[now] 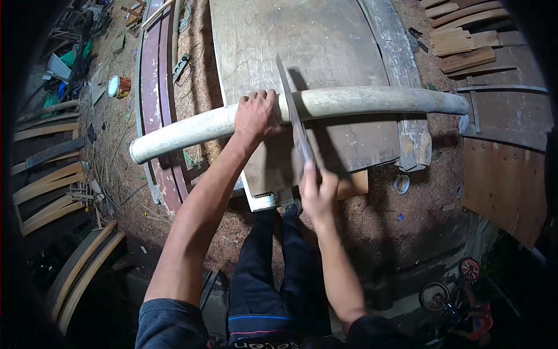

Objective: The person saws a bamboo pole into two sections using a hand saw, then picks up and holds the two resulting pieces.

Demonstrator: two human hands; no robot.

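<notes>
A long off-white pipe [366, 100] lies crosswise over the worn wooden workbench [302, 43], both its ends reaching past the bench top. My left hand [254, 118] is closed over the pipe, pressing it left of the saw. In my right hand [318, 195] is the handle of a handsaw [292, 110], its handle blurred by motion. The blade crosses the pipe just right of my left hand, its tip pointing away from me. How deep the blade sits in the pipe is hidden.
Left of the bench runs a maroon-painted plank [164, 75]. A small paint can [118, 86] stands on the shavings-covered ground. Curved wood pieces [49, 180] are stacked at left, more boards [465, 43] at right. A white ring-shaped item [401, 184] and a bicycle [436, 296] are at lower right.
</notes>
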